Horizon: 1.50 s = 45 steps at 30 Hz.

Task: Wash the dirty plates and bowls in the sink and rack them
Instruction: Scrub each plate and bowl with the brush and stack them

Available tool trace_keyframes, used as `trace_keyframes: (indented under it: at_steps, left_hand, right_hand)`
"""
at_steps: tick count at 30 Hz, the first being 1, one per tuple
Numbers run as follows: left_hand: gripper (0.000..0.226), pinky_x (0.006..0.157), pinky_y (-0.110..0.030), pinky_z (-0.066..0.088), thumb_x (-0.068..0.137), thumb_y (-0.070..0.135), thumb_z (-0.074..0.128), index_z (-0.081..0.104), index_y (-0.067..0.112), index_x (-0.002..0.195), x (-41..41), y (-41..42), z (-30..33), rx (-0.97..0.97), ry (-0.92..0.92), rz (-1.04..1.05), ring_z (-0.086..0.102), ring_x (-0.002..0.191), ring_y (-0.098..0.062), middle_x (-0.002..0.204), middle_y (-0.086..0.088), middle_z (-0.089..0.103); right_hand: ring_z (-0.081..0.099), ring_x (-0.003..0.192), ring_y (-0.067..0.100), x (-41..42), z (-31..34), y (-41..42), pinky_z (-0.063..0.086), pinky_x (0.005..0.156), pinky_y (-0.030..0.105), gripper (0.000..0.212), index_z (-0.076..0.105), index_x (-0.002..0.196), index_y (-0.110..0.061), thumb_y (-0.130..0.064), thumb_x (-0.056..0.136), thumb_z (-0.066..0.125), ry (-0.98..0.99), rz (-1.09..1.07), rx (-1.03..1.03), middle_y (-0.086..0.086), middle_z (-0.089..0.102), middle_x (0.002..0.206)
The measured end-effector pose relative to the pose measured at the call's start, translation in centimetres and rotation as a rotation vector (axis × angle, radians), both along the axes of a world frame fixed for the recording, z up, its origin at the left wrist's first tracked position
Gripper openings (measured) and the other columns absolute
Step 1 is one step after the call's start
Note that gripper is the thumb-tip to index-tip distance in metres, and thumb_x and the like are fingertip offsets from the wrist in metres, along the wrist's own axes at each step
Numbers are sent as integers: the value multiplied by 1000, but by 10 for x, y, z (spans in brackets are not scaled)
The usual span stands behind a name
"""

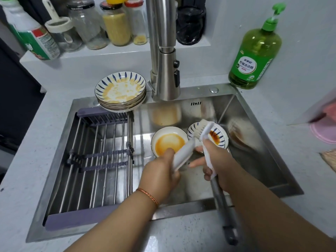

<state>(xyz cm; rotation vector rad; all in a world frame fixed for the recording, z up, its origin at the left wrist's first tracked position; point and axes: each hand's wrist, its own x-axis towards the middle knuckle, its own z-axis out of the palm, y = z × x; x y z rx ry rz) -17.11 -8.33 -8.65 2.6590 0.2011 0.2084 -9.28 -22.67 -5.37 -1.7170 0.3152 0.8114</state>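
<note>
One grey counter surrounds one steel sink, seen from above. One sliding rack with purple end rails spans the sink's 9 o'clock half and carries no dishes. One steel faucet rises at 12 o'clock. One green bottle of dish soap stands on the counter at 1 o'clock. One stack of plates, about four or five with blue-dash rims, the top one smeared yellow, sits on the sink's edge at 11 o'clock. Two dirty dishes lie side by side on the sink floor near the centre: one white bowl with an orange film, and to its 3 o'clock one small blue-dash bowl with a brown stain. One long brush, bristles over the small bowl, is gripped at its white neck by the right hand. The left hand grips a white wrapper or sleeve. Five jars line the shelf at 11 o'clock.
</note>
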Motion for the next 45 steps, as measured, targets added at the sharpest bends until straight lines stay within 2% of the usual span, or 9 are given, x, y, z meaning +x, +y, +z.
trace_keyframes:
  at_steps: [5,10,21,24,27,32,38,41,45]
  left_hand:
    - [38,52,-16,35,71,17,74,58,19,105,5,9,12,-407,-45,259,57,69,-18,74,7,58]
    - [48,53,-2,37,63,7,80,58,27,100,13,8,25,-572,-66,275,52,68,4,74,23,54]
    - [35,53,-7,41,65,12,79,56,25,89,10,7,31,-553,-63,265,55,69,4,76,18,60]
    - [41,55,-4,39,66,11,77,54,31,92,5,5,37,-541,-57,211,53,70,8,77,22,56]
    - [39,53,-5,38,66,10,78,50,33,82,6,2,39,-538,-71,203,51,65,10,73,21,54]
    - [35,52,-7,38,65,12,79,52,29,79,12,8,33,-572,-80,298,52,66,5,72,16,57]
    - [40,50,-6,36,66,8,78,45,30,74,7,7,32,-553,-78,278,50,63,1,69,18,52]
    - [40,55,-3,40,65,1,79,60,20,95,9,5,30,-674,-87,287,58,67,3,77,19,59]
    - [47,57,-4,42,64,-4,80,63,13,104,7,5,30,-759,-103,282,60,64,11,79,17,64]
  right_hand:
    - [56,63,11,-3,6,-17,34,59,27,35,56,109,-20,-34,101,26,-549,442,-480,5,60,74]
    - [56,83,22,-40,26,-1,45,73,34,23,48,111,-28,-33,100,29,-871,802,-566,0,62,88]
    - [54,75,22,-27,42,-1,44,67,33,26,44,118,-26,-34,100,26,-912,766,-764,-2,56,82]
    - [48,69,20,3,34,-9,38,66,30,31,42,129,-19,-26,102,28,-744,722,-897,-5,41,70]
    - [48,76,24,1,40,-6,40,68,33,55,6,150,-30,-28,101,30,-684,750,-951,-1,41,74]
    - [47,71,20,-30,42,12,40,68,34,72,-21,147,-34,-24,100,33,-744,892,-839,-2,39,71]
    - [58,85,23,-7,50,2,49,79,35,62,-3,153,-30,-25,103,33,-643,823,-891,6,61,100]
    - [44,62,16,-29,52,10,36,58,30,66,-13,150,-33,-28,102,33,-814,911,-874,-4,42,70]
    - [53,81,22,-40,54,13,42,70,31,58,-4,150,-40,-30,103,29,-814,843,-741,-1,53,83]
